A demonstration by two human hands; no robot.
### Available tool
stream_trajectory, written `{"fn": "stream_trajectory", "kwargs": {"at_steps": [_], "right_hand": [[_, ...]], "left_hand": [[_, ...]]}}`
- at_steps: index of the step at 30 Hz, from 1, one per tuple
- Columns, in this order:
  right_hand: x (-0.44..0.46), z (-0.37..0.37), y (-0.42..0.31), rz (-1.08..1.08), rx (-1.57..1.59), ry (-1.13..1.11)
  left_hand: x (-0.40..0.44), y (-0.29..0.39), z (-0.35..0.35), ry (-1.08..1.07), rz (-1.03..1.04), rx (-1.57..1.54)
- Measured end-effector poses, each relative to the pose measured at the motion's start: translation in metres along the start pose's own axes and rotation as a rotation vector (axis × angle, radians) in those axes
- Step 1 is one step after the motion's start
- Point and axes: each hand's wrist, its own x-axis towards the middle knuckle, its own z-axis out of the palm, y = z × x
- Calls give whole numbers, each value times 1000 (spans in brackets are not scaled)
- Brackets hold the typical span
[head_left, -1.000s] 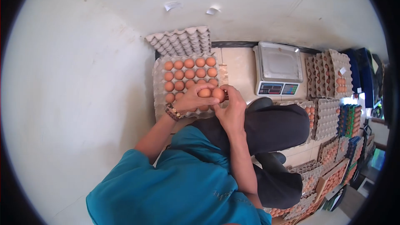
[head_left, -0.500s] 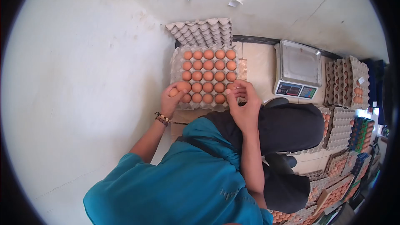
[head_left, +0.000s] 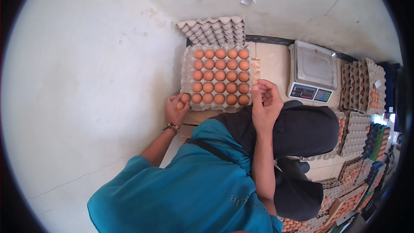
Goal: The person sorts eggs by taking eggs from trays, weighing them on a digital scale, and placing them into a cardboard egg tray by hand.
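Note:
My left hand [head_left: 174,114] is closed around two brown eggs [head_left: 185,98] at the lower left corner of a grey pulp egg tray [head_left: 187,71]. Brown eggs [head_left: 220,76] sit in rows across this tray, and the column of cups along its left side is bare. Just right of the tray's lower right corner is my right hand [head_left: 266,102], raised with its fingers loosely curled and apart. Nothing shows in it.
Empty egg trays [head_left: 213,31] lean against the wall behind the egg tray. To the right stands a digital scale [head_left: 315,67]. Stacked egg trays [head_left: 355,84] and more trays of eggs [head_left: 349,200] fill the far right. A wall [head_left: 95,82] rises close on my left.
My right hand has lifted off the egg at the tray's right side and moved right. My left hand has drawn down and back to the tray's corner, still holding the eggs.

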Motion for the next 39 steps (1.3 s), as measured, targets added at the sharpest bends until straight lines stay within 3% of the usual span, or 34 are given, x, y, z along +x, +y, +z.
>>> {"fn": "stream_trajectory", "kwargs": {"at_steps": [4, 7, 10, 16, 19, 22, 24, 25, 27, 29, 31, 34, 35, 37, 38, 39], "right_hand": [[1, -2, -1, 62, 63, 36], [0, -3, -2, 60, 95, 50], [0, -2, -5, 25, 168, 73], [-7, -20, -44, -107, 317, 182], [3, -70, -80, -385, 387, 392], [17, -146, -111, -572, 521, 743], [24, -207, -109, -629, 426, 993], [26, -234, -108, -700, 421, 1046], [31, -288, -105, -640, 419, 1267], [35, -355, -83, -559, 396, 1428], [44, -431, -56, -474, 328, 1567], [61, -531, -7, -269, 84, 1609], [66, -560, 8, -193, -12, 1591], [75, -612, 32, 43, -518, 1535], [78, -636, 44, 172, -766, 1476], [80, -651, 43, 278, -823, 1364]], "left_hand": [[2, -5, -1, 2, -115, -97], [24, -30, 4, -95, -463, -915], [43, -17, 18, -51, -420, -971], [51, -4, 30, 24, 34, -156], [44, -2, 40, 20, 16, -428], [39, -28, 49, -3, 172, -220], [44, -56, 59, 45, 202, -97], [50, -75, 66, 21, 184, -198], [55, -72, 65, -7, 79, -207], [60, -64, 51, 67, 227, 103], [67, -38, 32, 130, 472, 210], [47, 90, 22, -90, 310, -97], [47, 103, 27, -345, 134, -235], [48, 128, 42, -851, -245, -483], [48, 146, 52, -956, -314, -488], [44, 169, 67, -980, -301, -463]]}}
